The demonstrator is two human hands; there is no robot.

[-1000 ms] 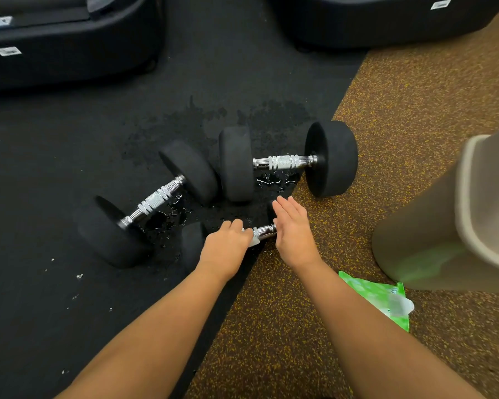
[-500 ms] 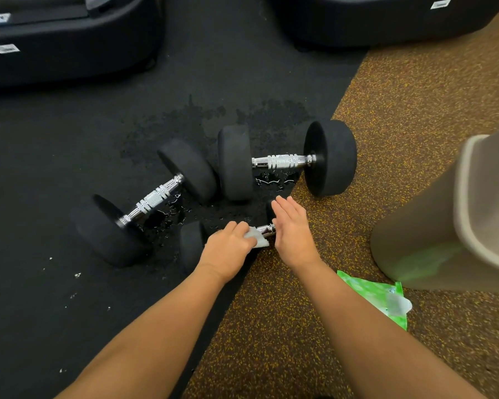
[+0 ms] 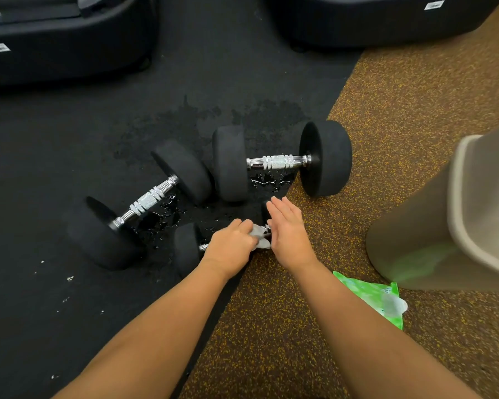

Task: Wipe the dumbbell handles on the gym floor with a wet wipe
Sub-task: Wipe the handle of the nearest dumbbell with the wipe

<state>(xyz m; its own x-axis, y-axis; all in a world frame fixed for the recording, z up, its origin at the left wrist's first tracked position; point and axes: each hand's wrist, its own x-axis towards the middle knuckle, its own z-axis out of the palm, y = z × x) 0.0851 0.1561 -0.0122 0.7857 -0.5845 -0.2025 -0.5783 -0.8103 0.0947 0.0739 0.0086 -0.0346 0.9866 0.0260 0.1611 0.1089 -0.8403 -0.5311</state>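
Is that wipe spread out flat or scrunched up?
Scrunched up. The wet wipe shows as a crumpled white wad poking from the left hand, which grips it on the nearest dumbbell.

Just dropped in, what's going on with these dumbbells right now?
A person's left hand grips a crumpled white wet wipe around the chrome handle of the nearest small black dumbbell. The right hand, fingers straight, rests against its right-hand end. Two larger black dumbbells lie behind; a green wipe packet lies on the brown floor.
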